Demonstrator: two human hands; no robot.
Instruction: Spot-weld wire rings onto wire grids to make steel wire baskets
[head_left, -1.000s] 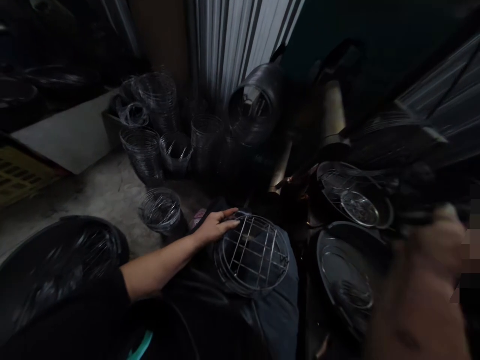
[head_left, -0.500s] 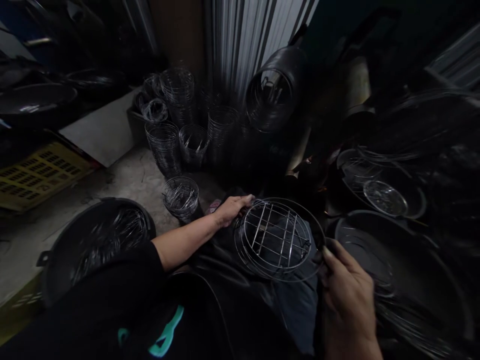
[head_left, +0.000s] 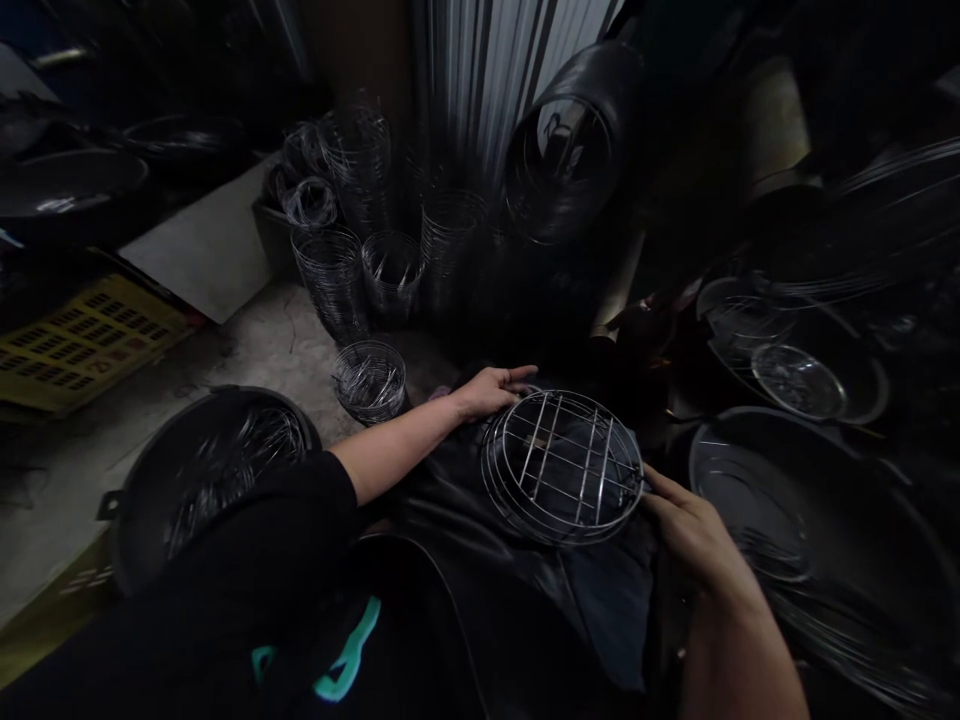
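A round, silvery wire rack (head_left: 589,462) with straight bars across its top ring lies over the person's lap. At its upper-left rim, the left hand (head_left: 491,393) is half curled, index finger stretched; how firmly it grips, I cannot tell. At the rack's right rim, the right hand (head_left: 690,525) pinches the edge, nearly closed. Right of the rack sits a wide, dark-grey, round basin (head_left: 855,510) containing wire rings.

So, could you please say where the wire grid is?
The wire grid is right of centre in the head view, between the left hand and right hand.
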